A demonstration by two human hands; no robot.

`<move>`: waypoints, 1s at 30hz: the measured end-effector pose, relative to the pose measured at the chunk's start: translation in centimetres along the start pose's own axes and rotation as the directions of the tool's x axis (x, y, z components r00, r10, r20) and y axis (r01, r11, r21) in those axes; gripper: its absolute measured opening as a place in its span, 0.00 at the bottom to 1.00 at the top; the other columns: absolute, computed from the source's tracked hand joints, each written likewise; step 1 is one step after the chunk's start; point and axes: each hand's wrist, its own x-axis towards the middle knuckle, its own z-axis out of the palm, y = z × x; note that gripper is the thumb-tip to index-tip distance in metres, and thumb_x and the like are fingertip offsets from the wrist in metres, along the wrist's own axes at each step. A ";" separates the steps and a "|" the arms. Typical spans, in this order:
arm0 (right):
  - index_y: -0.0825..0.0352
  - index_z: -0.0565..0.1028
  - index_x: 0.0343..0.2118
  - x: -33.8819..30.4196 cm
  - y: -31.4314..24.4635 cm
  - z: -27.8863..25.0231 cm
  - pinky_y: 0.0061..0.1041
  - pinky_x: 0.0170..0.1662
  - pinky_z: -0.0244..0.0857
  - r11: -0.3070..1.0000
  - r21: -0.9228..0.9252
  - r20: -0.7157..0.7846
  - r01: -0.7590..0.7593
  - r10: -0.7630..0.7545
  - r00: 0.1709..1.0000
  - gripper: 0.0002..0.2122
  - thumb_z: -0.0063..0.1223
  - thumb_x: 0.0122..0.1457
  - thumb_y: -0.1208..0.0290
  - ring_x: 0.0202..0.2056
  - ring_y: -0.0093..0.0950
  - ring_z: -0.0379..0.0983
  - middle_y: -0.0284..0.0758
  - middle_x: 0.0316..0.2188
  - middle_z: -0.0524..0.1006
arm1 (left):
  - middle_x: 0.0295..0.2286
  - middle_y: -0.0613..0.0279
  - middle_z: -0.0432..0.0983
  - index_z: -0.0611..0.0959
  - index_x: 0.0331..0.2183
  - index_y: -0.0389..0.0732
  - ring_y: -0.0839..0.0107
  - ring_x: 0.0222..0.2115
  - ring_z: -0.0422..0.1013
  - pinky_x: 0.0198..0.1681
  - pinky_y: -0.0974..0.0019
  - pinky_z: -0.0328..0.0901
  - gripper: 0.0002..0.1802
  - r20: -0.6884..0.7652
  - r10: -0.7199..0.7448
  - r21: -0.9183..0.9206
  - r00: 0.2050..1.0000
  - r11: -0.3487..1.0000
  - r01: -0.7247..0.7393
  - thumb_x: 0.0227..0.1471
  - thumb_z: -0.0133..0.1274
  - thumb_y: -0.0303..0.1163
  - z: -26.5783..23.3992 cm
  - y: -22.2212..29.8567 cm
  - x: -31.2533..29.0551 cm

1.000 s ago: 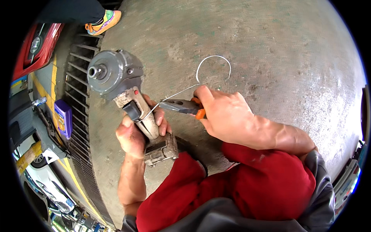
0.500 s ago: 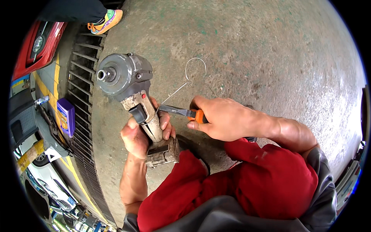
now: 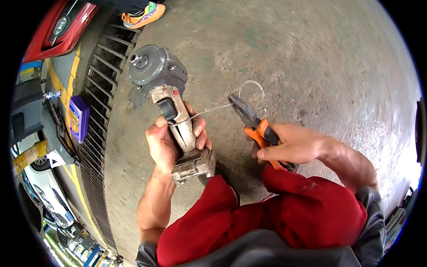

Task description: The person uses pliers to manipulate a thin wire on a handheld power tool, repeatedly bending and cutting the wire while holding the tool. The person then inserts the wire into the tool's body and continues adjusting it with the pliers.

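My left hand (image 3: 161,143) is wrapped round the worn grip of a cordless impact wrench (image 3: 154,71), its round grey head up and its square drive toward the left. A thin pale wire (image 3: 216,108) runs from the wrench's grip to the right and ends in a loose curl above the floor. My right hand (image 3: 291,143) holds orange-handled pliers (image 3: 247,116). Their jaws point up and left and overlap the wire near the curl; whether they grip it I cannot tell. The wire's path round the far side of the grip is hidden.
A slotted metal drain grate (image 3: 103,73) runs along the left. Beyond it stand a purple container (image 3: 79,119), a red car (image 3: 62,33) and a white car (image 3: 51,196). A person's colourful shoe (image 3: 144,17) rests by the grate at the top. Concrete floor (image 3: 324,66) spreads to the right.
The pliers have moved right, away from the wrench's grip, and their handles have spread. The wrench appears slightly higher and farther right in view. My left hand keeps its hold.
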 end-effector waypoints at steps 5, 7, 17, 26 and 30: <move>0.68 0.74 0.43 1.4 2.4 1.3 0.26 0.32 0.68 0.984 0.146 -0.255 0.101 -0.061 0.965 0.14 0.53 0.66 0.60 0.27 0.21 0.72 0.31 0.27 0.75 | 0.27 0.55 0.70 0.71 0.47 0.36 0.62 0.20 0.70 0.29 0.54 0.71 0.37 -0.003 -0.040 0.029 0.999 0.999 0.040 0.49 0.49 0.59 -0.3 0.0 0.2; 0.68 0.73 0.44 1.7 1.7 0.8 0.28 0.32 0.67 0.983 0.142 -0.255 0.116 -0.077 0.964 0.15 0.53 0.66 0.60 0.27 0.21 0.73 0.31 0.26 0.74 | 0.27 0.55 0.70 0.71 0.47 0.36 0.62 0.20 0.70 0.29 0.54 0.71 0.37 0.010 -0.041 0.028 0.999 0.999 0.041 0.50 0.49 0.59 -0.5 -0.1 0.0; 0.69 0.71 0.46 1.5 0.1 -0.3 0.41 0.39 0.65 0.965 -0.239 -0.277 0.104 -0.170 0.946 0.17 0.52 0.65 0.60 0.34 0.44 0.75 0.46 0.29 0.76 | 0.27 0.56 0.70 0.72 0.48 0.37 0.63 0.20 0.69 0.29 0.54 0.70 0.35 0.001 0.012 0.008 1.000 1.000 -0.012 0.53 0.48 0.60 -0.2 -0.1 0.1; 0.73 0.69 0.49 2.3 0.6 -0.6 0.41 0.42 0.71 0.897 -0.375 -0.212 0.232 -0.327 0.921 0.16 0.50 0.60 0.71 0.37 0.48 0.76 0.50 0.39 0.75 | 0.26 0.57 0.70 0.73 0.48 0.36 0.65 0.19 0.68 0.27 0.56 0.70 0.35 -0.029 0.071 -0.020 0.997 0.997 -0.071 0.55 0.45 0.59 0.4 0.2 0.5; 0.74 0.67 0.56 2.1 0.9 0.6 0.46 0.46 0.71 0.813 -0.557 -0.333 0.167 -0.403 0.853 0.20 0.48 0.59 0.77 0.46 0.52 0.74 0.54 0.47 0.71 | 0.27 0.56 0.72 0.75 0.46 0.38 0.63 0.21 0.71 0.29 0.54 0.70 0.34 -0.026 0.048 -0.109 0.998 0.993 -0.051 0.53 0.47 0.60 -0.4 0.5 0.6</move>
